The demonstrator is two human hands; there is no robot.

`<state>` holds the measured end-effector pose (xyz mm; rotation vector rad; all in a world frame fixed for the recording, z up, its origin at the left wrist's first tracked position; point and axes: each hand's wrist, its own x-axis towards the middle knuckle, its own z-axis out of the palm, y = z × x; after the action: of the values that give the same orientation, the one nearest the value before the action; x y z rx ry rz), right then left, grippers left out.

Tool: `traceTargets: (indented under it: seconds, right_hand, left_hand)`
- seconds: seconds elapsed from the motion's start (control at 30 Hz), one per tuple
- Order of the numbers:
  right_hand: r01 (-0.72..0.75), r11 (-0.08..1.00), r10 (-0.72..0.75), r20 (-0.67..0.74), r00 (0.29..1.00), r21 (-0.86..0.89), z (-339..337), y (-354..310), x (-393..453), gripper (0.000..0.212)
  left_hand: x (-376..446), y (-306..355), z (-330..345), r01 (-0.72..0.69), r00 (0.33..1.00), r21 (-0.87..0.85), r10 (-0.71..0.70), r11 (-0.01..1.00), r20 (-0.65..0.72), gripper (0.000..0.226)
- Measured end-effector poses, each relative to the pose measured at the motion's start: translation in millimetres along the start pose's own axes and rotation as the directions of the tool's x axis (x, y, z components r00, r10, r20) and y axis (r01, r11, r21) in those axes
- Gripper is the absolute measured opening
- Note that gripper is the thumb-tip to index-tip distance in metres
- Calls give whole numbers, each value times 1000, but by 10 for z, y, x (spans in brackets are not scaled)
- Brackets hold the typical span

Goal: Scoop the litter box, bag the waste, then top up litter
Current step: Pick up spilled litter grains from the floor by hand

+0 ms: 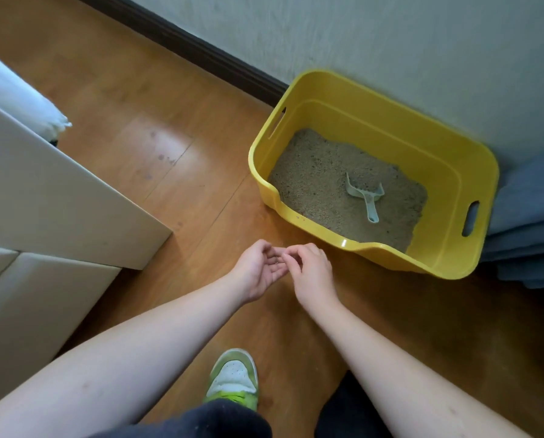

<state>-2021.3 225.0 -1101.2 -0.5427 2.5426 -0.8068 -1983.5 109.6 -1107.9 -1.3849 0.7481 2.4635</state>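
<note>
A yellow plastic litter box [454, 172] stands on the wooden floor against the wall at the right. Sandy litter [321, 181] covers its bottom. A pale blue-green scoop [367, 194] lies on the litter with its handle pointing toward me. My left hand [259, 273] is held palm up in front of the box, its fingers loosely curled. My right hand [311, 271] is beside it, its fingertips bunched together and touching the left palm. Whether anything small lies between the fingers is too fine to see. Both hands hover above the floor, apart from the box.
A white cabinet [59, 197] stands at the left, its edge jutting toward the middle. Blue folded fabric [529, 222] lies at the right next to the box. A dark baseboard [182, 42] runs along the wall. My green-and-white shoe [234, 379] is on the floor below.
</note>
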Motion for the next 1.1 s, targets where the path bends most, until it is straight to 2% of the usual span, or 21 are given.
traceTargets:
  seconds: [0.07, 0.2, 0.33, 0.43, 0.53, 0.7, 0.9, 1.1]
  right_hand:
    - [32, 999, -32, 0, 999, -12, 25, -89, 56, 17]
    - [60, 995, -53, -82, 995, 82, 116, -209, 257, 18]
    - [39, 990, -28, -80, 996, 133, 313, -324, 537, 27]
    - [29, 998, -25, -83, 996, 56, 511, -375, 637, 34]
    - [51, 993, -50, 7, 999, -103, 736, -337, 670, 44]
    - [-56, 985, 68, 71, 995, -165, 880, -248, 950, 51]
    - [33, 942, -14, 59, 998, -334, 1009, -225, 1238, 51]
    - [61, 928, -49, 40, 998, -367, 1076, -205, 1187, 50]
  left_hand:
    - [-15, 83, -37, -35, 999, -37, 34, 999, -18, 42]
    - [18, 302, -202, -74, 996, -42, 72, 996, -47, 45]
    - [89, 565, -380, -132, 986, -85, 122, 988, -113, 46]
    - [109, 730, -509, -179, 977, -97, 166, 979, -133, 47]
    - [97, 828, -650, -200, 972, -82, 187, 976, -142, 47]
    - [88, 818, -800, -218, 966, -100, 200, 971, -164, 47]
    - [45, 685, -898, -194, 970, -104, 174, 976, -172, 47]
    - [4, 679, -964, -197, 960, -97, 172, 976, -220, 48]
